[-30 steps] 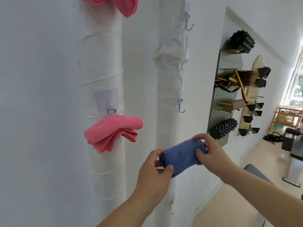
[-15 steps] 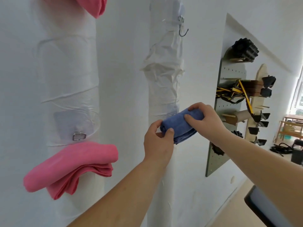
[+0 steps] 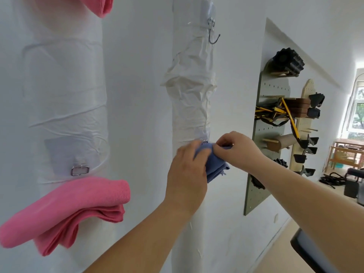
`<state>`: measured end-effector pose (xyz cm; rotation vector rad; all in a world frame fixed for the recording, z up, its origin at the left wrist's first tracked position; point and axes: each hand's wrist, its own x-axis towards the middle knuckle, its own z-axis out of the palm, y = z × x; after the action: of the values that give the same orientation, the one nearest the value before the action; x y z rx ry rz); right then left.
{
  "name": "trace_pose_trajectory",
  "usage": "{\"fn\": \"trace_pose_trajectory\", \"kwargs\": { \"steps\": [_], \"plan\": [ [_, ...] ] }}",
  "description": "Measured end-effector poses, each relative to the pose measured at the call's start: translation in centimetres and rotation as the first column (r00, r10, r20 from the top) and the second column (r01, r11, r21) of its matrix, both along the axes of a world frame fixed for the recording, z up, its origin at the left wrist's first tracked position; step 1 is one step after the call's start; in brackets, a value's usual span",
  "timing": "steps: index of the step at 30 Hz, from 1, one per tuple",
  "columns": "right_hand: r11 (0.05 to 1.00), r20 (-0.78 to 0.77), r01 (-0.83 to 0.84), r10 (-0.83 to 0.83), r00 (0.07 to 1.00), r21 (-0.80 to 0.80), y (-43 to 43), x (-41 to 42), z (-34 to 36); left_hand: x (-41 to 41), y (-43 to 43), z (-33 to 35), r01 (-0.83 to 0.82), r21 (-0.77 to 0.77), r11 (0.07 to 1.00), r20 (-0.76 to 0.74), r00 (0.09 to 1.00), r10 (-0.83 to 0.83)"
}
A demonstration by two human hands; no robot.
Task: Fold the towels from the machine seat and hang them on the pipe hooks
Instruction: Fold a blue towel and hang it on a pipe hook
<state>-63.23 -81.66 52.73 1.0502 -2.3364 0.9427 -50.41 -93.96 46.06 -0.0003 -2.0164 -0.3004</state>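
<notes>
Change: blue towel [image 3: 215,166] now sits pressed to the right pipe [image 3: 189,95] at its mid hook [image 3: 204,142]. Half a second ago we saw it held as a stretched roll between hands set further apart.
Hands vs before: they have closed in and nearly touch now, and the left one covers more cloth.
Left hand [image 3: 187,174]: back toward us, fingers curled round the towel's left part, gripping it.
Right hand [image 3: 238,148]: fingertips pinch the towel's top edge just right of the hook.
Towel place: between both hands, against the pipe front, top at the hook.
Towel axis: mostly hidden by the left hand. The part we see runs from the hook down to the lower right, with the folded layers and loose edges at the bottom. We cannot tell if it is caught on the hook.
Room left: bare wall between the pipes. The pink towel [image 3: 78,203] hangs on the left pipe [image 3: 65,85] under its clip [image 3: 79,170], well apart.
Room above: upper hook [image 3: 213,36] is bare, well above the hands.
Room right: pegboard [image 3: 264,154] with gear is near the right wrist, not touching.
Lower right edge: dark seat corner [image 3: 301,247] under the right forearm.
</notes>
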Motion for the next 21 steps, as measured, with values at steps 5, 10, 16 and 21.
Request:
{"fn": "trace_pose_trajectory", "kwargs": {
  "steps": [5, 10, 16, 21],
  "plan": [
    [0.997, 0.037, -0.059, 0.057, 0.998, 0.043, 0.1, -0.1, -0.2, 0.2, -0.2, -0.9, 0.023, -0.053, 0.998, 0.132, 0.991, -0.016],
    [0.993, 0.306, -0.115, 0.111, 0.946, -0.004, -0.1, -1.0, -1.0, 0.6, 0.4, -0.3, 0.04, 0.097, 0.995, 0.313, 0.947, -0.068],
    [0.937, 0.326, 0.038, -0.159, 0.932, 0.348, -2.3, -1.6, -0.7, 0.9, 0.7, -1.4, 0.067, 0.213, 0.975, 0.347, 0.927, -0.14],
    [0.961, 0.555, -0.111, 0.238, 0.797, -0.253, -0.5, -0.5, -3.9, 0.7, 1.0, -1.2, 0.095, 0.295, 0.951, 0.311, 0.932, -0.189]
  ]
}}
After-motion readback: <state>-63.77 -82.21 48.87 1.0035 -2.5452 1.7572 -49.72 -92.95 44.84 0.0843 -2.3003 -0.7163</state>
